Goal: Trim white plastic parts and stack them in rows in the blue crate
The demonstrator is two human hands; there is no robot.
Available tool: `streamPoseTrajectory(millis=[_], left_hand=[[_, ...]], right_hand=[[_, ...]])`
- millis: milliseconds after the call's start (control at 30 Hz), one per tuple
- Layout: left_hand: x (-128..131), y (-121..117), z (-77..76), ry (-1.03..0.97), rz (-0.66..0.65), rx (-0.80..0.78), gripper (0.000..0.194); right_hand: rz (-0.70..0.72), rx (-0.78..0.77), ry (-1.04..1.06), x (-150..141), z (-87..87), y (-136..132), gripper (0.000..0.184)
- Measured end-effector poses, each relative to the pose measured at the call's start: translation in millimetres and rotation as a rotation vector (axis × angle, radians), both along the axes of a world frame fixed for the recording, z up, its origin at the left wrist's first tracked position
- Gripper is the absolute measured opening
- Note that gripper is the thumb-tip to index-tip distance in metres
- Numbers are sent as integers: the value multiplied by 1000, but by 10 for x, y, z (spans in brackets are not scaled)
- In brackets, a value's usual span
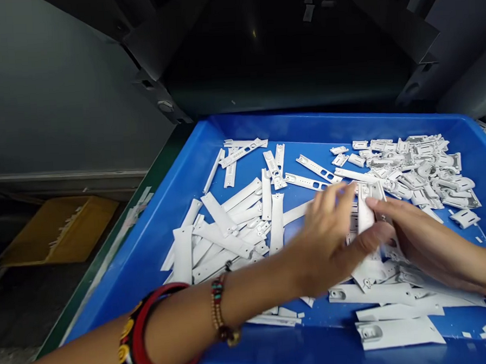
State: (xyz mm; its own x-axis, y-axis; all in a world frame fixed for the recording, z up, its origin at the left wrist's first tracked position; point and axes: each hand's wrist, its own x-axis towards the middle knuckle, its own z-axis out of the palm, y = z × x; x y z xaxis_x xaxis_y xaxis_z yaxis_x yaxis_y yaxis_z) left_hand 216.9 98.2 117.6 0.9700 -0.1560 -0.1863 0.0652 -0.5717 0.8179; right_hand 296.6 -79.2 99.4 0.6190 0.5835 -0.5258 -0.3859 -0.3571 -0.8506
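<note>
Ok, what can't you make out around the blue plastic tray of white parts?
All in the head view:
The flat white part between the hands: blurred, partly hidden by the left hand and right hand.
Anything under the left forearm: hidden by it.
The blue plastic tray's near and right sides: cut off by the frame.
Markings on the pile of small white parts: too small to read.

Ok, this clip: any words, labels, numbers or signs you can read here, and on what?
Nothing can be read for certain.
Marks on a white strip: too small to read.
</note>
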Motion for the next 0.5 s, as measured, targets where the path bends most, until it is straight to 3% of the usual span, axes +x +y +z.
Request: streamPoseTrajectory(millis=[133, 200, 267, 367, 433, 500], left_hand=[[330, 456, -166, -284, 396, 587, 50], [435, 658, -278, -185, 448, 789, 50], [474, 775, -347, -114, 375, 906, 42], [451, 798, -281, -164, 316, 848, 27], [409, 740, -144, -183, 372, 612, 24], [349, 639, 11, -91, 414, 270, 27]], right_hand=[[-182, 32, 130, -8, 102, 27, 27], [-134, 54, 220, -37, 113, 20, 32], [-21, 75, 268, -58, 94, 1, 45], [58, 94, 213, -45, 55, -14, 54], [48, 105, 126, -14, 44, -1, 53], [41, 120, 49, 18, 44, 25, 51]])
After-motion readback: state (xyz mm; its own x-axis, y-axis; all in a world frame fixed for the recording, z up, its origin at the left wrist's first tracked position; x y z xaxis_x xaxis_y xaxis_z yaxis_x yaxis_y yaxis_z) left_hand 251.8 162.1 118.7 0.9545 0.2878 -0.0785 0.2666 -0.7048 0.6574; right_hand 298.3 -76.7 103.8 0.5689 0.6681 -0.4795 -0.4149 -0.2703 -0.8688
